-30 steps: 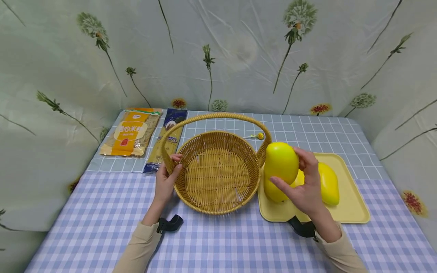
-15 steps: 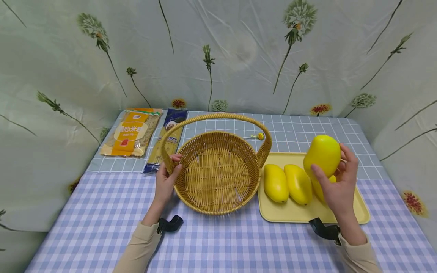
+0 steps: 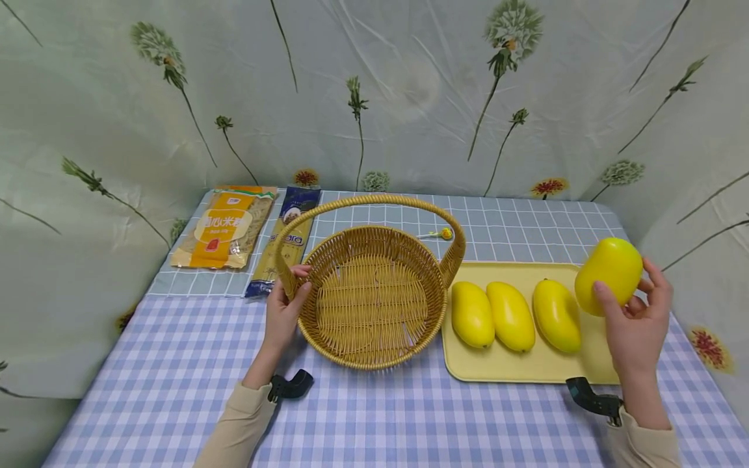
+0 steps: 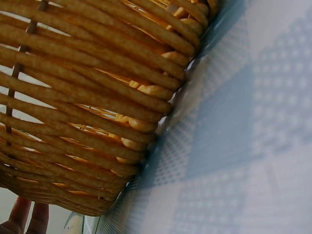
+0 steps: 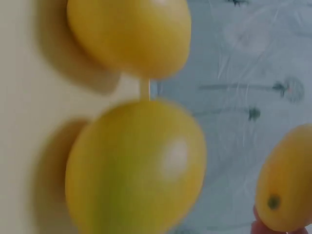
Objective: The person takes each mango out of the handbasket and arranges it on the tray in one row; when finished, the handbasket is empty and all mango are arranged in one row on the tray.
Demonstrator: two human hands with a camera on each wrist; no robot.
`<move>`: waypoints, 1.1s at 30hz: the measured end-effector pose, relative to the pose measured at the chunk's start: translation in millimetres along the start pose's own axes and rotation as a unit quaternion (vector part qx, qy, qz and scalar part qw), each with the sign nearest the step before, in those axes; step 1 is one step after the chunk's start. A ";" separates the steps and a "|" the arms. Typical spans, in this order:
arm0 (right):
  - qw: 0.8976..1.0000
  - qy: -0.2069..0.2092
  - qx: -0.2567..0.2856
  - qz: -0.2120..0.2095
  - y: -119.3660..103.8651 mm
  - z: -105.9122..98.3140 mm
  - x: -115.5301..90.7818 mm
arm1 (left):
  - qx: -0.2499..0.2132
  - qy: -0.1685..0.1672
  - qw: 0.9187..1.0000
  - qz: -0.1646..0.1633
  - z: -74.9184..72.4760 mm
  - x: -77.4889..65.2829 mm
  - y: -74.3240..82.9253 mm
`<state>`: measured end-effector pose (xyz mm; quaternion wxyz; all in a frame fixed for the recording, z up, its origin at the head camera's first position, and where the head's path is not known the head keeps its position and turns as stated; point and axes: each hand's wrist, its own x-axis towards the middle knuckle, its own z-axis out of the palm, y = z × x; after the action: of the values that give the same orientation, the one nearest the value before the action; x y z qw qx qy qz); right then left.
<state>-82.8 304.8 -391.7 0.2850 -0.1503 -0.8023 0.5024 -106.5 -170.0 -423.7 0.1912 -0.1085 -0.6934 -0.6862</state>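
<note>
My left hand (image 3: 285, 313) holds the wicker basket (image 3: 372, 305) at its left side, where the arched handle (image 3: 370, 200) meets the rim. Up close, the left wrist view has the basket's woven wall (image 4: 83, 102) and two fingertips at the lower left. My right hand (image 3: 639, 331) grips a yellow mango (image 3: 610, 276), raised over the right end of the pale yellow tray (image 3: 521, 369). Three more mangoes lie side by side on that tray: a left one (image 3: 473, 314), a middle one (image 3: 511, 316) and a right one (image 3: 556, 316). Nothing lies inside the basket.
Behind the basket, on the grey grid cloth, lies a lollipop (image 3: 436, 234). An orange-labelled food packet (image 3: 221, 227) and a long blue and gold pasta packet (image 3: 283, 247) lie at the back left. Dandelion-printed curtains (image 3: 409, 97) enclose the back and sides.
With the mango in its grip, my right hand has moved right, from beside the basket to the tray's far right end, uncovering the three mangoes. My left hand and the basket have stayed put.
</note>
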 end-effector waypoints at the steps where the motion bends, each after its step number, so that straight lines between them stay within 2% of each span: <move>1: 1.000 0.002 -0.007 0.012 2.9 -2.4 1.8 | 0.001 0.000 1.000 -0.001 0.0 -0.1 0.2; 4: 0.999 0.005 -0.029 0.034 24.7 -9.8 11.6 | 0.001 -0.001 1.000 0.000 0.0 -0.1 0.5; 10: 0.995 -0.002 -0.088 0.056 90.0 -19.3 34.8 | 0.002 0.000 1.000 0.007 -0.8 0.1 -0.1; 13: 0.991 -0.018 -0.114 0.061 100.0 -21.2 37.5 | 0.002 -0.001 1.000 0.008 -0.5 0.1 0.7; 16: 0.985 -0.041 -0.148 0.079 95.1 -22.1 35.3 | 0.003 -0.003 1.000 0.004 0.1 -0.2 2.5; 19: 0.975 -0.083 -0.179 0.101 77.7 -22.6 28.1 | 0.004 -0.003 1.000 0.000 0.3 -0.4 3.4; 25: 0.960 -0.155 -0.194 0.131 45.3 -23.9 14.8 | 0.000 -0.004 1.000 0.004 -2.1 0.1 -4.3; 30: 0.954 -0.174 -0.199 0.143 42.8 -24.6 12.6 | 0.001 -0.002 1.000 0.002 -6.5 -0.4 -20.1; 33: 0.953 -0.178 -0.205 0.138 44.4 -25.6 11.7 | 0.001 -0.002 1.000 0.010 -7.0 -0.7 -23.2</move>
<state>-78.5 349.4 -419.2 0.0289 -0.2228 -0.8974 0.3798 -114.7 -177.7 -445.2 0.1964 -0.1163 -0.6937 -0.6832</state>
